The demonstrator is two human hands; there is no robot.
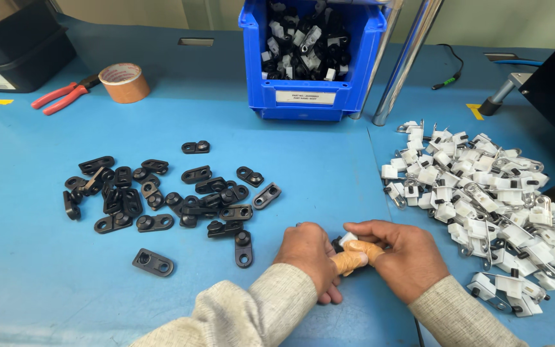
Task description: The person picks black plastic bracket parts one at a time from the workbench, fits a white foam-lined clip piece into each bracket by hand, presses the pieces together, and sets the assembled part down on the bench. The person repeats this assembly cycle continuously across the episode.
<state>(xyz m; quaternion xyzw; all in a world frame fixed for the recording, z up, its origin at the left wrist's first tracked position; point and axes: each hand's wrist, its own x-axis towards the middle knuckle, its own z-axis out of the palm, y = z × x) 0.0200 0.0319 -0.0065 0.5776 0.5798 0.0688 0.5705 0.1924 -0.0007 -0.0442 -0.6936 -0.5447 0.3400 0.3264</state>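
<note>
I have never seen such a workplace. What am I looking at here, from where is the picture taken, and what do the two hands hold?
There is one picture, taken by a camera on the person's head, looking down at a blue table. The left hand and right hand meet and together pinch a small black-and-white part; some fingertips are wrapped in tan tape. Left of the hands lie loose black plates; right lies a heap of white clips. Behind stand a blue bin of mixed parts, a tape roll and red pliers.

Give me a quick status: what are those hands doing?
Left hand and right hand pinch one small black-and-white part together. Black plates left, white clips right. Nothing in the way.
</note>
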